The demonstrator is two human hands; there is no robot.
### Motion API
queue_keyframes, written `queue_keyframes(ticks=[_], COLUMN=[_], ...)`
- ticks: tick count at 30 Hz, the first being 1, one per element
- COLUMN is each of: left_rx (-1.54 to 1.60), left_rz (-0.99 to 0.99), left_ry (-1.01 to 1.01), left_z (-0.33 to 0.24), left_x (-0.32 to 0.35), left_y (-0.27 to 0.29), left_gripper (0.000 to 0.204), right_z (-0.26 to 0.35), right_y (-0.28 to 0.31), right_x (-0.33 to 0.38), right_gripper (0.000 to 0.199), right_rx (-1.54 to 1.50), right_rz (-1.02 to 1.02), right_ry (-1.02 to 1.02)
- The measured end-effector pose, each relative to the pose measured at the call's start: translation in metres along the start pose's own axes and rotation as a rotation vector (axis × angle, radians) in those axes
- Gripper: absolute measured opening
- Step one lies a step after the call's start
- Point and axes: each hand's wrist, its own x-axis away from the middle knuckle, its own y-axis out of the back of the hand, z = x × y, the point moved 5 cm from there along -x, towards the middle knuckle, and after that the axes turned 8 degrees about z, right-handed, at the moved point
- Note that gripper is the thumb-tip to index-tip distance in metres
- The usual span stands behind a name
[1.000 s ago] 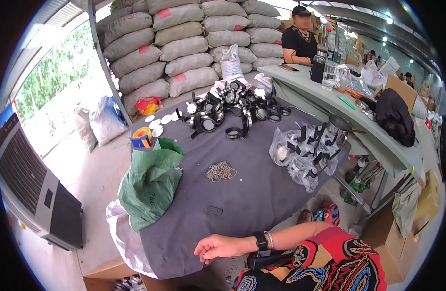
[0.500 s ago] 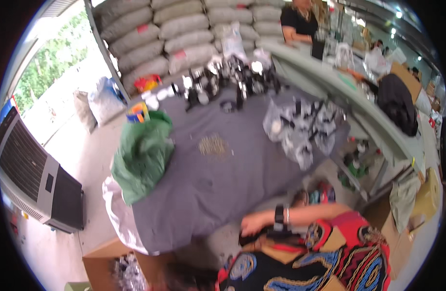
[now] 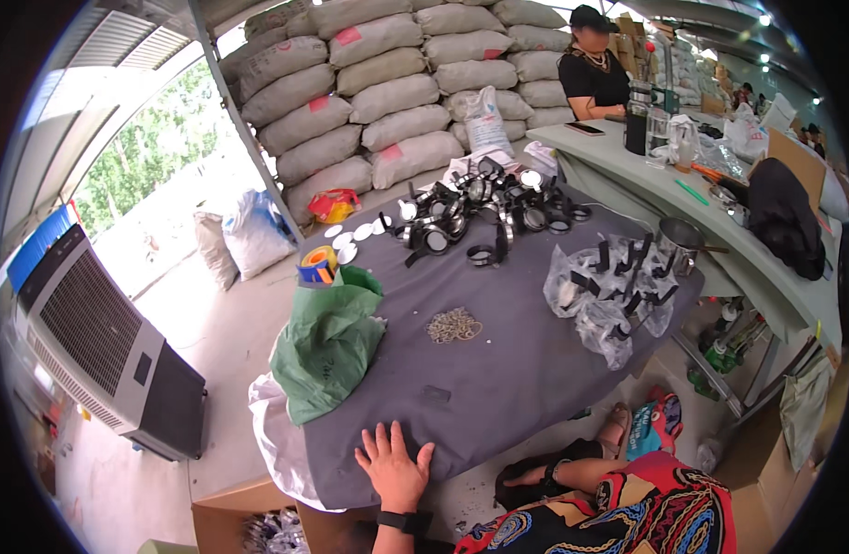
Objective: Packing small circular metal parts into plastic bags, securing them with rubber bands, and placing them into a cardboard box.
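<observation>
My left hand (image 3: 394, 468) lies palm down on the near left part of the grey cloth-covered table (image 3: 508, 319), its fingers spread and nothing in it. A black band circles that wrist. Ahead of it sits a crumpled green sack (image 3: 327, 346). Farther off is a small heap of gold-coloured metal pieces (image 3: 454, 326). I cannot see my right hand. At the lower right, below the patterned garment's hem, a bare foot with a black ankle strap (image 3: 551, 475) shows.
A pile of black-and-silver goggle-like pieces (image 3: 475, 208) fills the far end, beside white discs (image 3: 348, 251) and a tape roll (image 3: 316, 265). Clear plastic (image 3: 614, 305) with black strips lies right. A cardboard box (image 3: 223, 517), an air cooler (image 3: 101, 342) and a person (image 3: 595, 78) are around.
The view has shifted, so the table appears lower and farther right. My left hand has come onto the cloth. The arm with the black watch near the garment no longer shows.
</observation>
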Motion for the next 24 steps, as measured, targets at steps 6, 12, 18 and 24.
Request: queue_keyframes(ticks=[6, 12, 18, 24], left_rx=[-0.015, -0.065, -0.076, -0.064], left_rz=[-0.081, -0.029, 0.020, 0.049], left_ry=[-0.010, 0.028, 0.017, 0.060], left_z=[0.007, 0.014, 0.011, 0.016], left_x=[-0.016, -0.015, -0.008, -0.010], left_y=[-0.013, -0.019, -0.021, -0.021], left_gripper=[0.066, 0.063, 0.059, 0.056], right_z=[0.096, 0.193, 0.211, 0.242], right_y=[0.033, 0.079, 0.101, 0.185], right_x=[0.083, 0.120, 0.149, 0.166], right_gripper=[0.084, 0.074, 0.070, 0.025], right_rx=[-0.061, -0.280, 0.054, 0.044], right_rz=[0.414, 0.421, 0.431, 0.123], right_ry=[-0.134, 0.236, 0.514, 0.522])
